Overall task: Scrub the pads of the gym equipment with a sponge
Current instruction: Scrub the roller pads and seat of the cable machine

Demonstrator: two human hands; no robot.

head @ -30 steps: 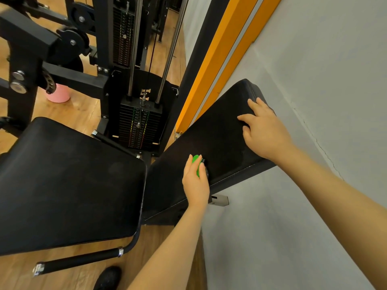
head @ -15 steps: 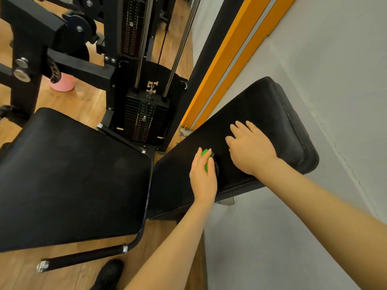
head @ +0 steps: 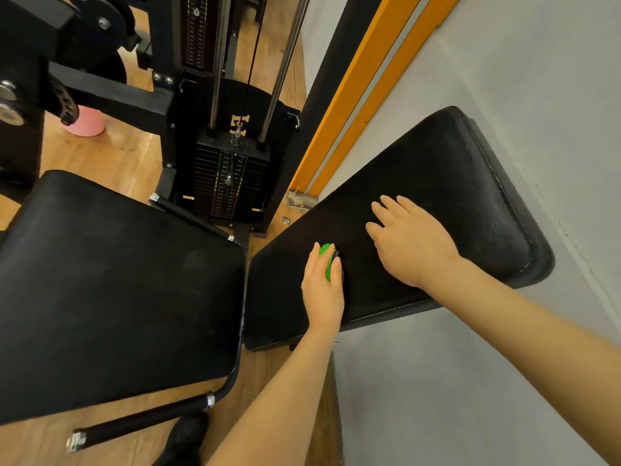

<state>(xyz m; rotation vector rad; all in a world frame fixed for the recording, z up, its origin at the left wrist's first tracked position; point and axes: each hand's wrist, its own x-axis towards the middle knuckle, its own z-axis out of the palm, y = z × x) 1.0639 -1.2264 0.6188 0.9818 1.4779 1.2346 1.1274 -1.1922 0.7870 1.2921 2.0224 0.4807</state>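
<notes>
Since a second ago, the right hand (head: 408, 245) has slid down the back pad (head: 447, 183) from its top edge and now lies just right of the left hand (head: 323, 286); the left hand has barely shifted.

A green sponge (head: 326, 262) sits on the lower part of the back pad, under the left hand's fingers. Only a narrow strip of it shows between them, so its full shape is hard to tell; what shows seems to run lengthwise along the fingers, pointing up the pad. The left hand is closed over the sponge, pressing it to the pad, palm down, fingers together and aimed away from the person, the forearm rising straight from the bottom of the view.

Just right of the sponge, the right hand rests flat on the pad, empty, fingers loosely spread and pointing up and left, its forearm coming in from the lower right corner. The two hands are close but apart.

That pad's long axis slants from below the left hand up to the right, against the grey wall (head: 504, 381). Left of the left hand lies the wide seat pad (head: 111, 284). Beyond the fingertips stands the weight stack (head: 232, 183), and far to the upper left a pink cup (head: 85, 122) on the wooden floor (head: 124, 156). Below the left forearm a black shoe (head: 184, 438) shows.
</notes>
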